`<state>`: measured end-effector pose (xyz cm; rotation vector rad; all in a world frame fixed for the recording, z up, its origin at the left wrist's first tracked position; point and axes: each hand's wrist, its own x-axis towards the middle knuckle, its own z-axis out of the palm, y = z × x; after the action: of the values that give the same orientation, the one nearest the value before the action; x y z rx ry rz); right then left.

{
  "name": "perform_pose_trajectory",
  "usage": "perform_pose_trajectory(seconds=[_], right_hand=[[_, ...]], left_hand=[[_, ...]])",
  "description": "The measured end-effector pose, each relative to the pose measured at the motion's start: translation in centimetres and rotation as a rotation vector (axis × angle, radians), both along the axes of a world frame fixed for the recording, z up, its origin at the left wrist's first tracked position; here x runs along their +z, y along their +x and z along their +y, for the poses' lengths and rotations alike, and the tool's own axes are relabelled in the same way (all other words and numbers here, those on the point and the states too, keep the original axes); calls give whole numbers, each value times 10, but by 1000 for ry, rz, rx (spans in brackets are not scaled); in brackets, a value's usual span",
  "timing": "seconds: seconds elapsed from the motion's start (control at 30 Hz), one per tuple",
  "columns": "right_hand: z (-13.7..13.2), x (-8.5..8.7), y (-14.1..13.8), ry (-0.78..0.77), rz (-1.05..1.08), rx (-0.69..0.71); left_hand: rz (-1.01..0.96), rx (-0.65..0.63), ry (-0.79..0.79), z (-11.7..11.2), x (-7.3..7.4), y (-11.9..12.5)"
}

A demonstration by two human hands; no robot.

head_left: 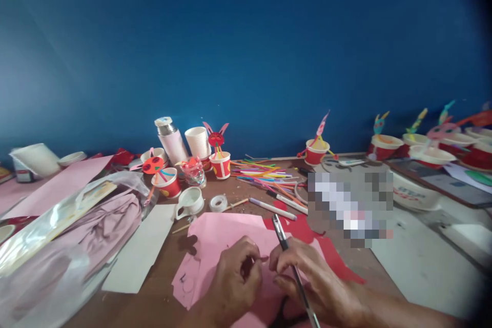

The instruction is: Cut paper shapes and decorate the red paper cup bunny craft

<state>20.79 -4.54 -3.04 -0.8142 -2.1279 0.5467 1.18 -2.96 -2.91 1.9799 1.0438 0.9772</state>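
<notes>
My left hand (235,279) and my right hand (311,279) meet over a pink sheet of paper (215,238) at the table's near edge. Both pinch a tiny dark red scrap (264,258) between their fingertips. A silver and black pen (292,266) also lies in my right hand, its tip slanting up and away from me. Red paper (330,253) lies under and beside the pink sheet, to the right of my right hand.
On the brown table (161,287) stand red paper cups with paper figures (220,161), a thermos (171,139), stacked white cups (198,142), a tape roll (218,203), coloured straws (261,171) and markers (272,208). Plastic bags and cloth (77,225) lie left. More decorated cups (384,146) line the right.
</notes>
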Motion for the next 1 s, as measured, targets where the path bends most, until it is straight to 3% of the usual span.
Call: perform_pose_trajectory(seconds=[0.1,0.4,0.6,0.73,0.87,1.0], right_hand=[[5,-8,6,162,-9,-37],[22,-17,0,168,64,-122],[21,-15,-6,156,33,-52],[19,-16,-10,81,42,-103],[19,-15,-12,-102,56,-142],[20,-9,-14,-262,170,-143]], left_hand=[[20,-1,-33,-1,-3,2],[119,-15,-21,-3,4,3],[144,-36,-9,-3,2,2],[135,-26,-16,-4,2,3],[82,-4,-60,-2,2,3],[-41,15,-219,-2,5,3]])
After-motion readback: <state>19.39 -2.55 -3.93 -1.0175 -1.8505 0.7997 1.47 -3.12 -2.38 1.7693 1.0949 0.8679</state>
